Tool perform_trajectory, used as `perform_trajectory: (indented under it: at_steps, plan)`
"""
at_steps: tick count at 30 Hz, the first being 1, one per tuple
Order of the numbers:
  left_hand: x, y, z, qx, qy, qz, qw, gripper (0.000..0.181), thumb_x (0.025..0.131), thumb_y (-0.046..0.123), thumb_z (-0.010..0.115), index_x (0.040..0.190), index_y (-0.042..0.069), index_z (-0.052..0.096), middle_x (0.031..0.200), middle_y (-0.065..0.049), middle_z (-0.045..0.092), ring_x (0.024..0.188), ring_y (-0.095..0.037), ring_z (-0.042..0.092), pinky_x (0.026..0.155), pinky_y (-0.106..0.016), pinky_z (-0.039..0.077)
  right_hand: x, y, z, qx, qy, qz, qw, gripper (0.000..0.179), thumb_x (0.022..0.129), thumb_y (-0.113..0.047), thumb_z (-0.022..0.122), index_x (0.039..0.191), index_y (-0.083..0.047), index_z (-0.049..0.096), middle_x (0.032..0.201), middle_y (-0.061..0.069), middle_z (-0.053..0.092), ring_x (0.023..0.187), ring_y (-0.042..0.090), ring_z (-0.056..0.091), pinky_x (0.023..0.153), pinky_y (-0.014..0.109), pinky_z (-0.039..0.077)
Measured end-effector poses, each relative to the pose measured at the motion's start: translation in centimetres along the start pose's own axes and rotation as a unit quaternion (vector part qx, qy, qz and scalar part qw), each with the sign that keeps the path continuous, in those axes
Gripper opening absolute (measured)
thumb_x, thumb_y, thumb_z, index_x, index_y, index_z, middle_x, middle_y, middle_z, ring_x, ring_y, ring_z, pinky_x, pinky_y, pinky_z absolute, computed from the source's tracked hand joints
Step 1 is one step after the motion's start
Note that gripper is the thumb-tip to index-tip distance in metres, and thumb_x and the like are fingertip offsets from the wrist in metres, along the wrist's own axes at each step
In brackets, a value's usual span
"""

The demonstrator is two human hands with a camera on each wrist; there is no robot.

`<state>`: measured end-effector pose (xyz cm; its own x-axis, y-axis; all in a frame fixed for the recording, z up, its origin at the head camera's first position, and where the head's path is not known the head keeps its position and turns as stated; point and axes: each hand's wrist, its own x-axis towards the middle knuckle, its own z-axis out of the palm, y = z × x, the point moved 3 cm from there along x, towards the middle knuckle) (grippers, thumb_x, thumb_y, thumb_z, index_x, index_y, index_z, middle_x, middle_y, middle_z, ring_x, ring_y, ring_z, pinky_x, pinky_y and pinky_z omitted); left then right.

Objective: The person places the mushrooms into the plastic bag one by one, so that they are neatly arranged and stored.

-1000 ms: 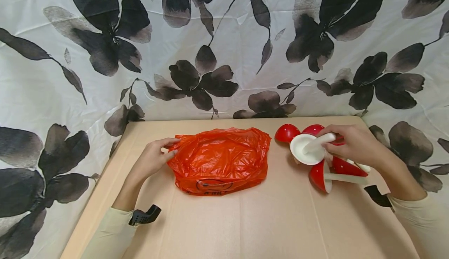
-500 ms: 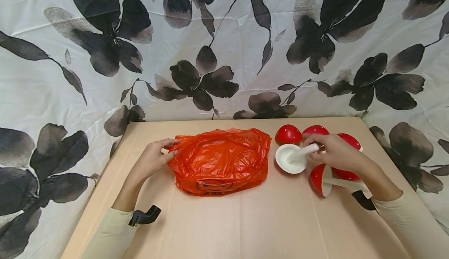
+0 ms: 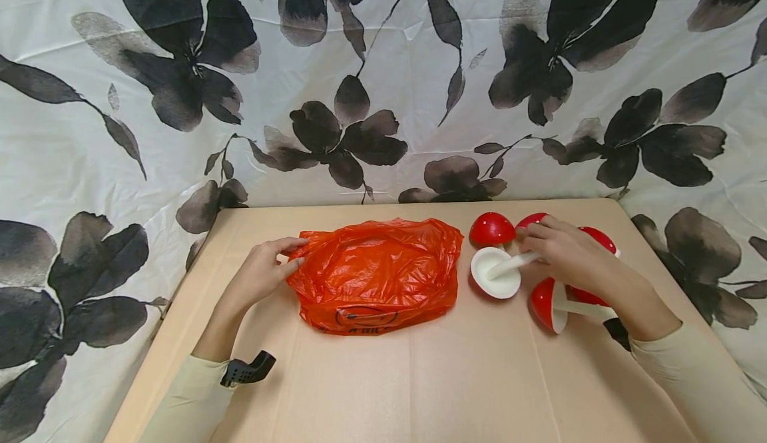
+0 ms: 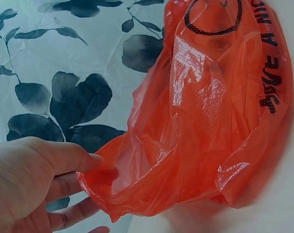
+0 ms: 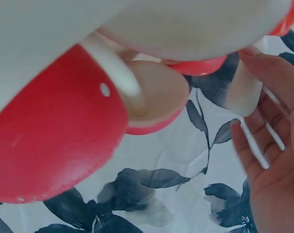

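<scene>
- Your left hand (image 3: 263,273) pinches the rim of the orange plastic bag (image 3: 376,275) between thumb and fingers at the bag's left end; the bag lies crumpled flat on the tan table (image 3: 419,383), near its middle.
- Your right hand (image 3: 569,251) lies over the stem of a toy mushroom (image 3: 496,272) that rests tipped over, its white underside facing you, just right of the bag. The right wrist view shows straight, relaxed fingers (image 5: 263,150) beside the stem, so that hand appears to be open, holding nothing.
- Four more red-capped mushrooms cluster there: one upright (image 3: 491,228) behind the tipped one, one (image 3: 530,220) at your fingertips, one (image 3: 599,240) behind your hand, and one on its side (image 3: 548,304) in front of your wrist.
- To bag a mushroom well, I judge you need the mouth lifted and spread wide first; the pinch holds only one layer of film.
- Close your fingers round the stem, not the cap, so the cap goes in first without snagging the film.
- The left wrist view shows what the head view cannot: the bag's mouth (image 4: 132,174) gapes a little beside your thumb (image 4: 64,155), and black printed lettering (image 4: 270,82) runs along the bag's side.
- The right wrist view shows a cap (image 5: 55,145) very close and a small white spot, but not the bag.
</scene>
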<state>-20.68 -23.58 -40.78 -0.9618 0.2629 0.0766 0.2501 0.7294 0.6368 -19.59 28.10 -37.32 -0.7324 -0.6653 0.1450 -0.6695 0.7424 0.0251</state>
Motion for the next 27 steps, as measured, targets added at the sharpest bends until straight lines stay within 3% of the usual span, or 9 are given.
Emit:
perform_trajectory:
  at_steps: [4, 10, 18, 27]
  plan:
    - [0.0, 0.1, 0.1, 0.003, 0.000, 0.009, 1.0000, 0.038, 0.095, 0.009, 0.066, 0.133, 0.005, 0.066, 0.121, -0.013, 0.072, 0.109, -0.032, 0.065, 0.083, -0.043, 0.055, -0.2, -0.1, 0.4, -0.025, 0.003, -0.029, 0.9993, 0.052, 0.060, -0.011, 0.098, 0.107, -0.011, 0.076, 0.117, 0.013, 0.070, 0.108, 0.034, 0.063, 0.075, 0.045, 0.061]
    - [0.0, 0.0, 0.0, 0.000, 0.000, 0.007, 1.0000, 0.038, 0.095, 0.009, 0.066, 0.133, 0.005, 0.066, 0.122, -0.013, 0.071, 0.108, -0.032, 0.065, 0.080, -0.039, 0.057, -0.5, -0.3, 0.1, -0.029, -0.018, 0.000, 0.9994, 0.053, 0.061, -0.011, 0.096, 0.110, -0.013, 0.075, 0.126, 0.015, 0.066, 0.114, 0.037, 0.061, 0.069, 0.046, 0.062]
    - [0.0, 0.1, -0.1, -0.023, -0.003, -0.004, 0.9997, 0.038, 0.095, 0.008, 0.067, 0.133, 0.004, 0.066, 0.114, -0.014, 0.071, 0.099, -0.030, 0.065, 0.063, -0.027, 0.056, -0.6, -0.4, -0.6, 0.065, -0.013, 0.053, 0.9964, 0.051, 0.068, -0.012, 0.093, 0.116, -0.013, 0.076, 0.126, 0.013, 0.067, 0.116, 0.037, 0.061, 0.071, 0.044, 0.062]
    - [0.0, 0.2, -0.3, -0.036, 0.001, -0.012, 0.9993, 0.038, 0.095, 0.007, 0.066, 0.133, 0.004, 0.065, 0.113, -0.012, 0.073, 0.100, -0.029, 0.064, 0.070, -0.030, 0.055, 0.2, -0.6, -1.2, 0.174, 0.016, 0.104, 0.9792, 0.037, 0.078, -0.013, 0.086, 0.113, -0.018, 0.073, 0.109, 0.001, 0.067, 0.092, 0.019, 0.063, 0.071, 0.037, 0.061]
